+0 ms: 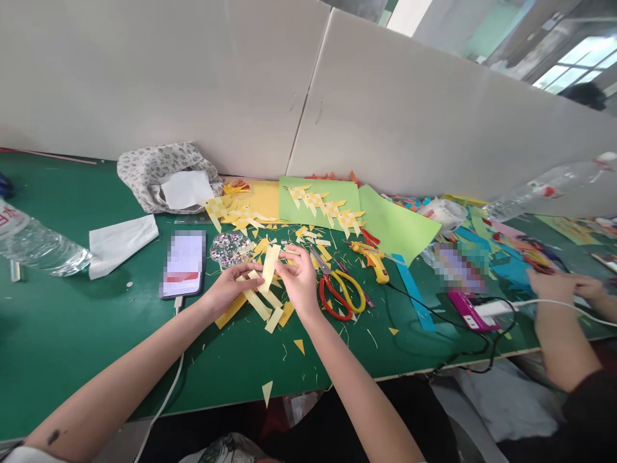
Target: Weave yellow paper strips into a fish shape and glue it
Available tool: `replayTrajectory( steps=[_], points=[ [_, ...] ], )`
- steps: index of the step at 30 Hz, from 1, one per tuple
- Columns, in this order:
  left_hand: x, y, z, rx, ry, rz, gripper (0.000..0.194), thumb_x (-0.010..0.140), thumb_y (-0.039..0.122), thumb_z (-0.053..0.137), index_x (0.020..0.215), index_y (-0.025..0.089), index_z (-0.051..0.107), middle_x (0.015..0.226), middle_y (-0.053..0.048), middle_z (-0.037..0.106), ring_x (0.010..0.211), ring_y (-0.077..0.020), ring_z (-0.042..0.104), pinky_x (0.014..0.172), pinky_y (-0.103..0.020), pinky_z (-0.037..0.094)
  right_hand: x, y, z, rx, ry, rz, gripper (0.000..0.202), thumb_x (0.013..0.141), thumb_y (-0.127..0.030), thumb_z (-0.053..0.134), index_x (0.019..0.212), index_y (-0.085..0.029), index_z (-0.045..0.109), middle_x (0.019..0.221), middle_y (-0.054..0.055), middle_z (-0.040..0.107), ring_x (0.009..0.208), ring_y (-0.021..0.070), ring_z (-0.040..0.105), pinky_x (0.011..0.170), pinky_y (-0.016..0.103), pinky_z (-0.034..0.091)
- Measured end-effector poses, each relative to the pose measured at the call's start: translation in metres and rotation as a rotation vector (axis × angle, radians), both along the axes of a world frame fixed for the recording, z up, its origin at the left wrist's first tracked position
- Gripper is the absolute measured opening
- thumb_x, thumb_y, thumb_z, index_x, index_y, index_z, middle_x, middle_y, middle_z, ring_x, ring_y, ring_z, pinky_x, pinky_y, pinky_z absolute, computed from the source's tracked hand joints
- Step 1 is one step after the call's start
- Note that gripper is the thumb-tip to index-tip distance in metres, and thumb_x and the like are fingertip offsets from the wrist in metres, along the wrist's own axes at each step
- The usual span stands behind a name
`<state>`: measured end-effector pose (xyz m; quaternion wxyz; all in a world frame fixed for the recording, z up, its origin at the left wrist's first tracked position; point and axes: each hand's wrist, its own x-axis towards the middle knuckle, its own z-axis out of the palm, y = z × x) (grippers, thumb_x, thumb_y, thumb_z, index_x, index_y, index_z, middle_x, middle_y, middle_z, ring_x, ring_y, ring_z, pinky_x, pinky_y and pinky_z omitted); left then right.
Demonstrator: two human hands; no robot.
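Observation:
My right hand (299, 281) pinches a pale yellow paper strip (272, 265) and holds it upright above the table. Close beside it, the fingers of my left hand (230, 289) close on the left side of the woven-looking pale strips (258, 303); how they join is hard to make out. Darker yellow strips (231, 313) lie under the hands. Red-and-yellow-handled scissors (341, 294) rest just right of my right hand, with a yellow glue gun (371, 257) beyond them. Checkered yellow paper pieces (325, 207) lie on a light green sheet (294, 215) behind.
Paper scraps litter the green table (120, 347). On the left are a phone (184, 263) with a cable, a tissue (123, 244), a water bottle (38, 241) and a patterned cloth bag (144, 177). At right, a co-worker's hands (559, 289) are near a magenta power strip (470, 312).

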<state>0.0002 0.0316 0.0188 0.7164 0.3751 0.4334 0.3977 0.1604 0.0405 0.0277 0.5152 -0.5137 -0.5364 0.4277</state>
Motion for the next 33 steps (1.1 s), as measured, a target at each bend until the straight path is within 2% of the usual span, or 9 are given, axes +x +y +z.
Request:
replayTrajectory(
  steps=[3, 5, 9, 12, 16, 21, 26, 30, 33],
  points=[
    [-0.001, 0.001, 0.001, -0.024, -0.013, 0.019, 0.029, 0.065, 0.022, 0.074, 0.092, 0.019, 0.062, 0.073, 0.002, 0.062, 0.062, -0.0111, 0.06, 0.06, -0.021, 0.047, 0.018, 0.001, 0.003, 0.114, -0.192, -0.057, 0.029, 0.084, -0.03, 0.05, 0.111, -0.023, 0.043, 0.105, 0.008, 0.062, 0.082, 0.017, 0.067, 0.073, 0.032, 0.056],
    [-0.001, 0.001, 0.0, -0.052, -0.06, 0.046, 0.029, 0.064, 0.02, 0.074, 0.09, 0.019, 0.062, 0.074, 0.002, 0.062, 0.061, -0.0099, 0.06, 0.059, -0.02, 0.048, 0.043, 0.005, 0.007, 0.181, -0.492, -0.125, 0.026, 0.088, -0.028, 0.04, 0.113, -0.022, 0.042, 0.102, 0.009, 0.064, 0.084, 0.0163, 0.067, 0.074, 0.031, 0.055],
    [-0.003, 0.003, -0.001, -0.119, -0.143, 0.082, 0.029, 0.064, 0.017, 0.073, 0.09, 0.018, 0.061, 0.072, 0.002, 0.062, 0.056, -0.0093, 0.059, 0.054, -0.019, 0.049, 0.105, 0.018, 0.013, 0.159, -0.736, -0.151, 0.016, 0.083, -0.025, 0.048, 0.094, -0.02, 0.059, 0.092, 0.008, 0.069, 0.085, 0.0214, 0.066, 0.077, 0.037, 0.052],
    [-0.005, 0.004, -0.002, -0.146, -0.151, 0.094, 0.029, 0.064, 0.016, 0.072, 0.09, 0.018, 0.06, 0.07, 0.002, 0.063, 0.056, -0.0093, 0.06, 0.054, -0.018, 0.05, 0.13, 0.029, 0.009, 0.135, -0.908, -0.137, 0.013, 0.08, -0.019, 0.052, 0.088, -0.019, 0.063, 0.082, 0.006, 0.07, 0.077, 0.022, 0.066, 0.075, 0.038, 0.051],
    [-0.005, 0.006, -0.003, -0.165, -0.159, 0.111, 0.027, 0.065, 0.015, 0.071, 0.089, 0.018, 0.06, 0.069, 0.002, 0.065, 0.054, -0.0088, 0.061, 0.054, -0.017, 0.05, 0.13, 0.041, -0.002, 0.124, -1.085, -0.094, 0.024, 0.076, -0.011, 0.054, 0.097, -0.02, 0.062, 0.092, 0.007, 0.069, 0.085, 0.0218, 0.064, 0.072, 0.034, 0.05],
    [-0.003, 0.006, 0.0, -0.184, -0.186, 0.093, 0.025, 0.065, 0.015, 0.071, 0.087, 0.018, 0.06, 0.064, 0.003, 0.063, 0.052, -0.0083, 0.059, 0.052, -0.017, 0.049, 0.12, 0.062, 0.007, 0.152, -1.233, -0.011, 0.02, 0.078, -0.013, 0.054, 0.093, -0.022, 0.063, 0.072, 0.003, 0.068, 0.069, 0.0211, 0.063, 0.059, 0.032, 0.049],
    [-0.004, 0.006, -0.002, -0.181, -0.182, 0.068, 0.027, 0.065, 0.018, 0.072, 0.088, 0.018, 0.059, 0.069, 0.001, 0.065, 0.056, -0.0106, 0.061, 0.055, -0.02, 0.049, 0.108, 0.114, 0.014, 0.272, -1.317, 0.103, 0.024, 0.082, -0.006, 0.046, 0.102, -0.016, 0.057, 0.094, 0.013, 0.066, 0.084, 0.0229, 0.061, 0.066, 0.034, 0.047],
    [-0.005, 0.006, -0.002, -0.188, -0.177, 0.056, 0.024, 0.068, 0.02, 0.071, 0.088, 0.019, 0.057, 0.07, 0.002, 0.063, 0.057, -0.0103, 0.06, 0.055, -0.02, 0.049, 0.106, 0.153, 0.013, 0.324, -1.368, 0.26, 0.027, 0.074, 0.006, 0.048, 0.085, -0.016, 0.058, 0.078, 0.009, 0.066, 0.073, 0.0195, 0.06, 0.064, 0.03, 0.044],
    [-0.004, 0.005, 0.001, -0.204, -0.169, 0.054, 0.025, 0.069, 0.019, 0.07, 0.089, 0.02, 0.055, 0.071, 0.003, 0.062, 0.058, -0.0098, 0.06, 0.056, -0.02, 0.05, 0.115, 0.171, 0.023, 0.362, -1.387, 0.279, 0.022, 0.073, 0.004, 0.049, 0.079, -0.016, 0.057, 0.073, 0.007, 0.064, 0.068, 0.0183, 0.058, 0.061, 0.028, 0.042]
  ],
)
